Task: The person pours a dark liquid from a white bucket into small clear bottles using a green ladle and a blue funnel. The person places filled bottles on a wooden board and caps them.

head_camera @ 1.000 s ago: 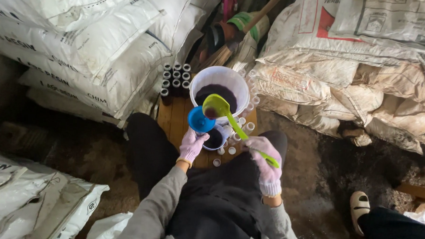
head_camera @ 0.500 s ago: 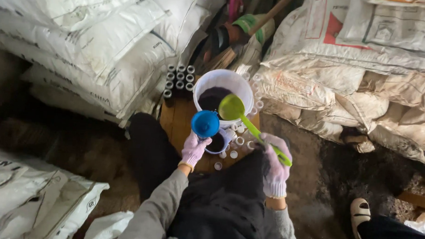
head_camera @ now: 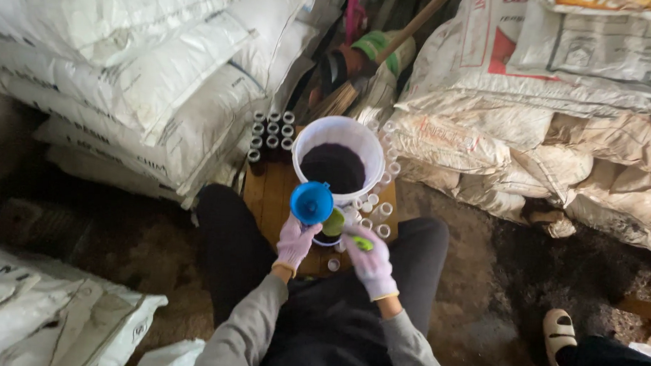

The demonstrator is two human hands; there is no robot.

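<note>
My left hand (head_camera: 295,241), in a pale glove, holds a blue funnel (head_camera: 312,202) upright just in front of a white bucket (head_camera: 371,149) of dark powder. My right hand (head_camera: 372,261), also gloved, grips a green scoop (head_camera: 336,224) whose bowl dips low beside the funnel, over a small white container (head_camera: 326,241) that is mostly hidden. Both hands work above a small wooden board (head_camera: 271,195) between my knees. Several small dark vials (head_camera: 269,134) stand in rows at the board's far left, and more clear ones (head_camera: 379,214) lie around the bucket's right side.
Stacked white sacks (head_camera: 127,75) rise on the left and worn tan sacks (head_camera: 544,133) on the right. A broom handle (head_camera: 410,31) leans behind the bucket. Another person's sandalled foot (head_camera: 560,332) is at the lower right. More sacks (head_camera: 39,317) lie at the lower left.
The green scoop has come down from over the bucket to a low spot beside the funnel. My right hand moved in towards the left one; the funnel stayed roughly in place.
</note>
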